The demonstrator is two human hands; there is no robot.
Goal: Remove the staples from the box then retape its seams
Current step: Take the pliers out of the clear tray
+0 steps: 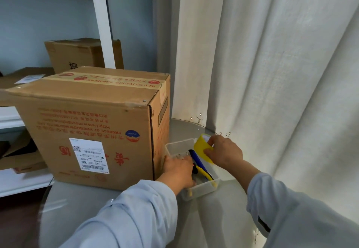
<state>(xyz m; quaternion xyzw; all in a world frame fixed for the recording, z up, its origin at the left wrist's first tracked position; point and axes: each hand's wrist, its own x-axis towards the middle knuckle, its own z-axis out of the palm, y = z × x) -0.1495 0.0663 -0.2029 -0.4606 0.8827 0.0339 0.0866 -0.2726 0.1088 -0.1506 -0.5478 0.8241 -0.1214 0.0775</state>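
Note:
A large brown cardboard box (93,123) with red print and a white shipping label stands on a round grey table (213,218). Printed tape runs along its top seam, and small metal staples (144,100) show at the top corners. Right of the box sits a clear plastic tray (202,188) holding a blue and yellow tool (198,160). My left hand (179,169) reaches into the tray, fingers down among its contents; what it touches is hidden. My right hand (223,150) holds a yellow tape dispenser (203,147) over the tray's far side.
White curtains (272,73) hang close behind and to the right of the table. A white shelf unit (101,24) at the left carries other cardboard boxes (77,55). The table's front part lies under my sleeves.

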